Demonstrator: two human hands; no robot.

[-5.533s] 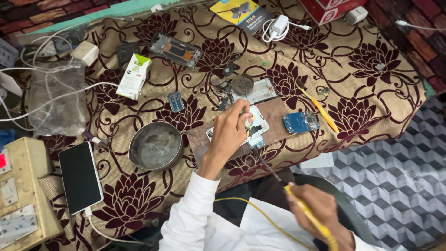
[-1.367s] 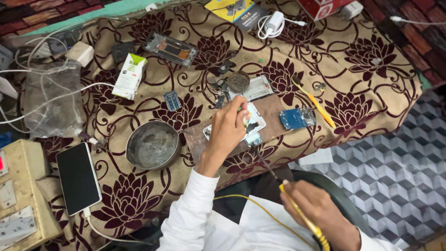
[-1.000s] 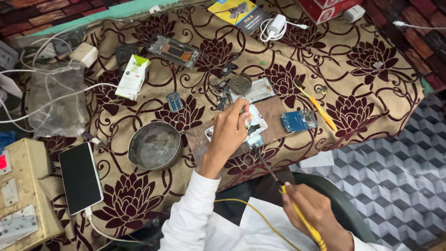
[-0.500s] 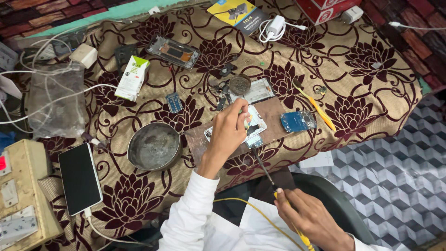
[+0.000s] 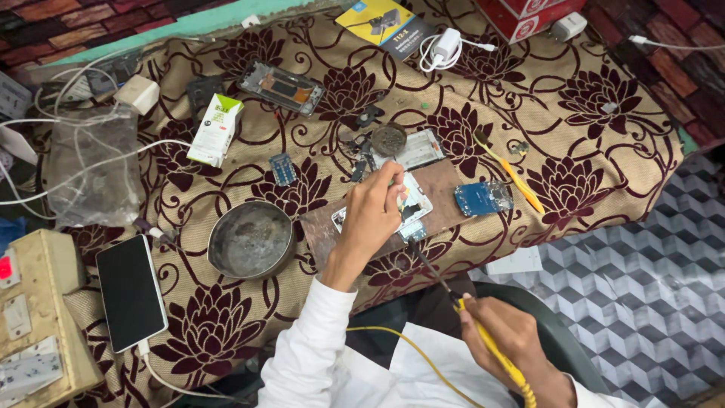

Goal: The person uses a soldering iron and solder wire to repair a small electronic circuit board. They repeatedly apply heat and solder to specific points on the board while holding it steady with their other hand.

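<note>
My left hand rests on a small opened phone board, pressing it against a brown work mat. My right hand grips a yellow-handled soldering iron. Its dark tip reaches up to the lower edge of the board, just right of my left hand. A yellow cord trails from the iron across my lap. A blue circuit board lies on the mat to the right.
A round metal bowl sits left of my left hand. A black phone lies at the left edge beside a beige switch box. A white-green box, a phone frame, a yellow toothbrush and chargers lie about the floral cloth.
My right hand with the soldering iron has shifted slightly and its tip has come up to the board's lower edge. My left hand stays on the board.
</note>
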